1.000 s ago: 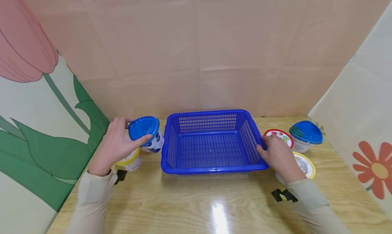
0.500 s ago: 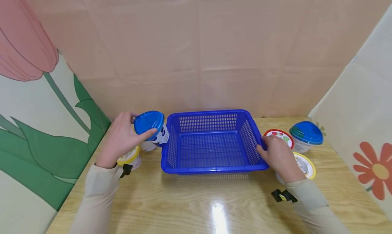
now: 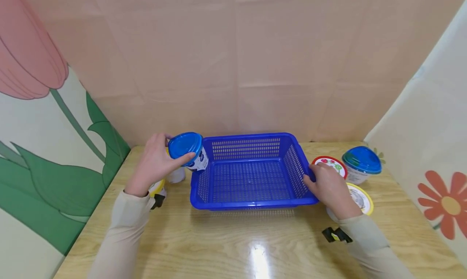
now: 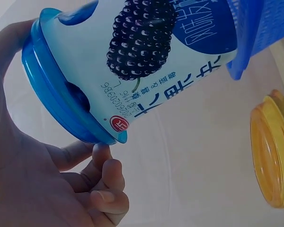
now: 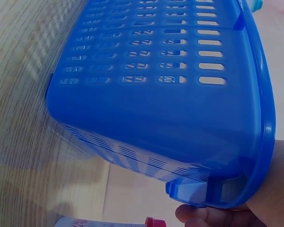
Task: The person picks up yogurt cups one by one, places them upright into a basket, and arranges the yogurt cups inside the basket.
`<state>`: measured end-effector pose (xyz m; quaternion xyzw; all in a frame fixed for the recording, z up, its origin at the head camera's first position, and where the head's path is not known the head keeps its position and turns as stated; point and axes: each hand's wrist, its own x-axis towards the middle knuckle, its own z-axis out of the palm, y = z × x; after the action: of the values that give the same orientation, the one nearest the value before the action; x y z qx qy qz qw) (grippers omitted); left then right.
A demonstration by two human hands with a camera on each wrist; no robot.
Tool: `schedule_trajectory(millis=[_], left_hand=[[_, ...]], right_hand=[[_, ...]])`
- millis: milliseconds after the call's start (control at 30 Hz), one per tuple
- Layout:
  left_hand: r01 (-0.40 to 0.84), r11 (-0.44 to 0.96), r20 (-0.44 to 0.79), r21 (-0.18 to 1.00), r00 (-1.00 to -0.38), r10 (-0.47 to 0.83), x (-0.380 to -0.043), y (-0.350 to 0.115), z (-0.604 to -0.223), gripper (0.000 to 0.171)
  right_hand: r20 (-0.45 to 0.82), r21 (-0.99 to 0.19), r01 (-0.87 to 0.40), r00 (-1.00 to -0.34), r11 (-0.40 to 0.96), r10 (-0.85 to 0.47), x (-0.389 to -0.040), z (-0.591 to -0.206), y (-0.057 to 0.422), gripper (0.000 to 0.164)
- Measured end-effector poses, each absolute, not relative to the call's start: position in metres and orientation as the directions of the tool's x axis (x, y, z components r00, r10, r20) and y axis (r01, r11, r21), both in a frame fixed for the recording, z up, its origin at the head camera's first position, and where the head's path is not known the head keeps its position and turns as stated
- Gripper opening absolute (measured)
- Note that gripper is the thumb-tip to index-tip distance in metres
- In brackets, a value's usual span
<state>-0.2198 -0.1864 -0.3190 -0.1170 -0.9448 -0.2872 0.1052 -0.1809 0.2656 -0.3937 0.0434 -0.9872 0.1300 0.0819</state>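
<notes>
My left hand (image 3: pixel 155 165) holds a yogurt tub (image 3: pixel 186 146) by its blue lid, thumb on the near side and fingers behind. The tub tilts, its base toward the right, and overlaps the left rim of the blue plastic basket (image 3: pixel 251 204). In the left wrist view, the tub's wall (image 4: pixel 194 38) shows a dark berry print. My right hand (image 3: pixel 330 192) grips the right end rim of the basket. Close up in the right wrist view, its fingertips (image 5: pixel 203 215) curl under that rim (image 5: pixel 267 118). Nothing lies inside the basket.
Beside my left wrist stand a yellow-lidded tub (image 3: pixel 157 187) and another pale tub (image 3: pixel 176 175), partly hidden. Right of the basket are a red-lidded tub (image 3: pixel 335 165), a yellow-lidded tub (image 3: pixel 363 198) and a blue-lidded tub (image 3: pixel 362 160). A peach-coloured backdrop (image 3: pixel 237 68) rises behind the table.
My left hand has carried the blue-lidded yogurt tub up and to the right, from beside the basket to over its left rim. My right hand keeps its grip on the basket.
</notes>
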Motion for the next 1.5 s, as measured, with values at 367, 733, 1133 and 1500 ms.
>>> schedule_trajectory(millis=[367,733,1133,1500], left_hand=[[0.286,0.81,0.242,0.511,-0.953,0.184,-0.23,-0.176,-0.317,0.095],[0.299,0.821,0.216,0.487,-0.952,0.219,-0.242,-0.16,-0.316,0.095],[0.314,0.83,0.168,0.461,-0.949,0.266,-0.254,-0.144,-0.324,0.095],[0.329,0.844,0.162,0.422,-0.944,0.287,-0.272,-0.131,-0.333,0.091]], right_hand=[[0.192,-0.226,-0.115,-0.979,0.967,-0.072,-0.182,-0.395,0.266,0.048],[0.17,-0.204,-0.121,-0.982,0.971,-0.087,-0.184,-0.39,0.264,0.049],[0.209,-0.179,-0.155,-0.971,0.972,-0.116,-0.184,-0.39,0.265,0.041],[0.208,-0.177,-0.15,-0.972,0.973,-0.112,-0.188,-0.392,0.264,0.032]])
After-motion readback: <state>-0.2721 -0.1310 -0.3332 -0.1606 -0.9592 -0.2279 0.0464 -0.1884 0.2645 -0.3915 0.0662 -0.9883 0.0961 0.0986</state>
